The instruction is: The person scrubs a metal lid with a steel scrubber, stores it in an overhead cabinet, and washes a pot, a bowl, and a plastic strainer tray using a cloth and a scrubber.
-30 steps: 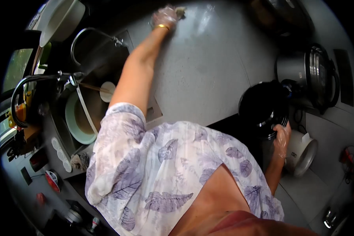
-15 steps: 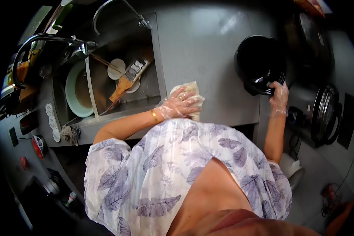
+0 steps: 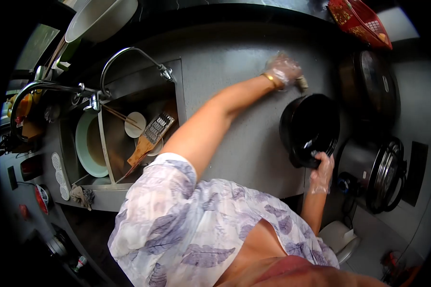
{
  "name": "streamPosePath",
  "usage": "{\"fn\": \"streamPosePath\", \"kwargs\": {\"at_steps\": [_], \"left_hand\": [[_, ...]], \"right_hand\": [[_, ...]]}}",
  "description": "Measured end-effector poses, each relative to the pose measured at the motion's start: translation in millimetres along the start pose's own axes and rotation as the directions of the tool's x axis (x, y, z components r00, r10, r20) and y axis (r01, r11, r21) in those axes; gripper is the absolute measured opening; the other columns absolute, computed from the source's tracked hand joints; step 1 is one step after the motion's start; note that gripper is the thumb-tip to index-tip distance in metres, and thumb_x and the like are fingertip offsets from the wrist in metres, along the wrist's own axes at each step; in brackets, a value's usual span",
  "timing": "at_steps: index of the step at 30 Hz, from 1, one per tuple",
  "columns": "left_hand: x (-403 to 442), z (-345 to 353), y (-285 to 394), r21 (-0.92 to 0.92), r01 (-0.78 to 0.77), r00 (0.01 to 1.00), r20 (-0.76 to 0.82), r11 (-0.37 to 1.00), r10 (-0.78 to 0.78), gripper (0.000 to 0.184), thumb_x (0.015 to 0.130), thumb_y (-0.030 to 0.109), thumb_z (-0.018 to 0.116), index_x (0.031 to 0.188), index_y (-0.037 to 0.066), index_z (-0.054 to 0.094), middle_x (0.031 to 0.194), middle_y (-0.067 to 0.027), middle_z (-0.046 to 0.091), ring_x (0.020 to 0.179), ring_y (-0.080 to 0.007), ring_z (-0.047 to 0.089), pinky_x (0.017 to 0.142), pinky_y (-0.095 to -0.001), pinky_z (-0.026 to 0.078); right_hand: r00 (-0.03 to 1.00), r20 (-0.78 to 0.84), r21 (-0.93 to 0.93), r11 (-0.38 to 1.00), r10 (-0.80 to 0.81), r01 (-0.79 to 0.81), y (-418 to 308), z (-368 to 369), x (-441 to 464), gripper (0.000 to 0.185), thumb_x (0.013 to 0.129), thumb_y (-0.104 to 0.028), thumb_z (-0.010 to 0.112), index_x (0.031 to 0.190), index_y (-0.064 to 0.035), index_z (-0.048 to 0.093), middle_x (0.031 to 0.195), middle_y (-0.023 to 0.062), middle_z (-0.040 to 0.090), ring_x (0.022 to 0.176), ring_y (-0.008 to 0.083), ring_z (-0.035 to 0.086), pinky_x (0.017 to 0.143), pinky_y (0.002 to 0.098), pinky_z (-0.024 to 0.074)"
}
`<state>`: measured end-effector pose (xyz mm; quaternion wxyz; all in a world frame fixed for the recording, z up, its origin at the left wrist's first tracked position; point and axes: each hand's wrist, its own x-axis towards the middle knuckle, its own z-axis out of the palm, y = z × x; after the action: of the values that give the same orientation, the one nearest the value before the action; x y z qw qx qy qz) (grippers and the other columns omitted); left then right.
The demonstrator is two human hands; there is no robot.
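My left hand (image 3: 283,71), in a clear plastic glove with a gold bracelet at the wrist, is closed on a pale cloth (image 3: 302,84) far out on the grey counter (image 3: 244,129). Part of the cloth sticks out beside the fingers, near the rim of a black pot. With my right hand (image 3: 323,173), also gloved, I grip the near edge of that black pot (image 3: 316,124). The pot is tilted with its dark inside showing, at the counter's right part.
On the left, a double sink (image 3: 181,91) holds a green basin (image 3: 84,143), a small white bowl (image 3: 135,125) and a wooden grater (image 3: 151,138) below curved taps. Cookers (image 3: 368,174) line the right side. A red basket (image 3: 361,21) sits at the back right.
My left hand has moved with the cloth from the counter's front edge to its far right part. The black pot, still in my right hand, now stands lower in view as the view has shifted.
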<state>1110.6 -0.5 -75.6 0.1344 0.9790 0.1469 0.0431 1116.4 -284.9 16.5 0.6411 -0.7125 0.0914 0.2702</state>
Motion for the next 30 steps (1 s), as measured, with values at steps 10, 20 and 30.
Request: {"fn": "streamPosePath", "kwargs": {"at_steps": [10, 20, 30], "left_hand": [[-54, -16, -109, -0.057, 0.395, 0.918, 0.065, 0.917, -0.391, 0.041, 0.084, 0.032, 0.041, 0.123, 0.021, 0.046, 0.113, -0.0100, 0.056, 0.097, -0.0273, 0.058, 0.081, -0.0418, 0.048], [-285, -10, -15, -0.036, 0.286, 0.937, -0.201, 0.958, -0.287, 0.052, 0.069, 0.020, 0.061, 0.120, 0.026, 0.050, 0.137, -0.0040, 0.035, 0.129, -0.0297, 0.028, 0.107, -0.0465, 0.017], [-459, -30, 79, -0.239, 0.256, 0.950, -0.114, 0.936, -0.290, 0.040, 0.060, 0.010, 0.064, 0.099, 0.019, 0.061, 0.127, -0.0023, 0.046, 0.119, -0.0276, 0.041, 0.099, -0.0440, 0.030]], "right_hand": [[0.999, 0.044, -0.042, 0.999, -0.010, 0.012, 6, 23, 18, 0.056, 0.057, 0.011, 0.046, 0.112, 0.0027, 0.049, 0.081, 0.0066, 0.055, 0.068, 0.0166, 0.054, 0.063, 0.0271, 0.0490], [0.976, 0.209, -0.070, 0.996, 0.062, -0.049, -19, 123, 44, 0.046, 0.060, 0.008, 0.048, 0.106, 0.0029, 0.040, 0.104, 0.0227, 0.043, 0.093, 0.0384, 0.051, 0.062, 0.0523, 0.0578], [0.948, 0.296, -0.068, 0.992, 0.118, -0.102, -2, 171, 107, 0.056, 0.061, 0.012, 0.049, 0.114, 0.0081, 0.032, 0.113, 0.0283, 0.040, 0.088, 0.0475, 0.052, 0.065, 0.0649, 0.0511]]}}
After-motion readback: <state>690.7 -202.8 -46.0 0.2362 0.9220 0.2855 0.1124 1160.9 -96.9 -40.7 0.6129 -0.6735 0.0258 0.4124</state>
